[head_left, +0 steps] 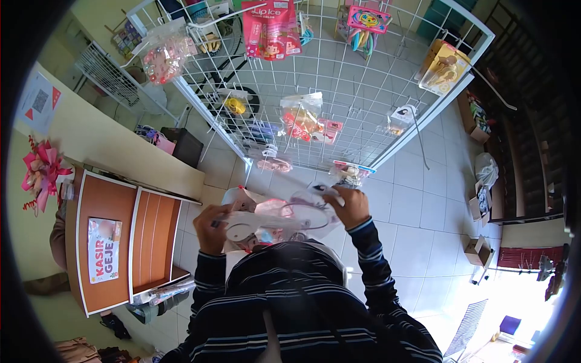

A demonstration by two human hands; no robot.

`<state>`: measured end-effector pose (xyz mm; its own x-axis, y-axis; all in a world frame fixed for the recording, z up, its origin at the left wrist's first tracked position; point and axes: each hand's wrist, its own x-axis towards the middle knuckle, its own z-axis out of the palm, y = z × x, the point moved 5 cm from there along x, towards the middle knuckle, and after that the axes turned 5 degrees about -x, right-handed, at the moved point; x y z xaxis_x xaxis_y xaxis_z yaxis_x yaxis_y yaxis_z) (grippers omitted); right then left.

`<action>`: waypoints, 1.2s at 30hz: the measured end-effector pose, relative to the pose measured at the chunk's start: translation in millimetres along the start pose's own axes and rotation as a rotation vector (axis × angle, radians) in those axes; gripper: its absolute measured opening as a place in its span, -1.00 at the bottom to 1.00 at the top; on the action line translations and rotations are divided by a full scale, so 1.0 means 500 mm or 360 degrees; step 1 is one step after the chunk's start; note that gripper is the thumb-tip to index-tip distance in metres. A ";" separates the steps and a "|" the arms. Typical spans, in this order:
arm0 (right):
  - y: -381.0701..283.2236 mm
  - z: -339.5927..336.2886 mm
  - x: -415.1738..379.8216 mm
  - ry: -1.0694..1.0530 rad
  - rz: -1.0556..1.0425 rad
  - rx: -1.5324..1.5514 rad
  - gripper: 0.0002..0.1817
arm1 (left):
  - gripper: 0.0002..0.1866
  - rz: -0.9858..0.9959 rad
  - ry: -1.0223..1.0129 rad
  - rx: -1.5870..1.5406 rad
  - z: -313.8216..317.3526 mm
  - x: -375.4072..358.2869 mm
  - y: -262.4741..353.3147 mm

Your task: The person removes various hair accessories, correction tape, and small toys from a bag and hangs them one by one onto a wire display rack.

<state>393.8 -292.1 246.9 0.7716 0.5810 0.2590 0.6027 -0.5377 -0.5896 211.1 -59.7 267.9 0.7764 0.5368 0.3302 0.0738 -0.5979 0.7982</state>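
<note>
My left hand is closed on the edge of a clear plastic packet with a pale rounded shape in it. My right hand pinches the top of another clear packet, near a small black-and-white tag; a thin dark loop shows in it. The two packets overlap in front of my body, so their exact contents are hard to make out. Beneath them is a light container holding pink and clear packaged goods, partly hidden by the packets and my striped clothing.
A white wire display rack stands ahead, with hooks, a red Lip Ice pack and several hanging packets. At left is a brown cashier counter with a person beside it. Cardboard boxes and dark shelves are at right.
</note>
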 end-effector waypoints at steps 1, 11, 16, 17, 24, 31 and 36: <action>0.028 0.014 0.008 0.0121 -0.0102 -0.0120 -0.73 | -0.76 -0.0031 0.0051 0.0051 -0.016 -0.004 0.000; 0.188 0.175 0.081 -0.0008 0.0049 -0.0273 -0.61 | -0.82 -0.0224 0.0206 0.0223 -0.066 -0.044 -0.005; 0.214 0.187 0.085 -0.0177 0.0106 -0.0171 -0.60 | -0.86 -0.0265 0.0215 0.0287 -0.074 -0.058 -0.003; 0.213 0.189 0.086 -0.0182 0.0104 -0.0168 -0.60 | -0.87 -0.0281 0.0220 0.0297 -0.075 -0.059 -0.004; 0.158 0.158 0.067 -0.0137 0.0045 -0.0203 -0.61 | -0.86 -0.0266 0.0195 0.0290 -0.068 -0.055 -0.002; 0.013 0.107 0.049 -0.0046 -0.0204 -0.0001 -0.72 | -0.83 -0.0285 0.0029 0.0229 -0.058 -0.055 0.001; -0.099 0.168 0.078 -0.0417 -0.0291 0.0157 -0.81 | -0.79 -0.0348 0.0032 0.0204 -0.067 -0.076 -0.018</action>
<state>377.0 -191.5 221.9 0.5663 0.8066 0.1695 0.6940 -0.3557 -0.6259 159.7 -54.7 265.0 0.7209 0.6725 0.1677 0.3185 -0.5363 0.7816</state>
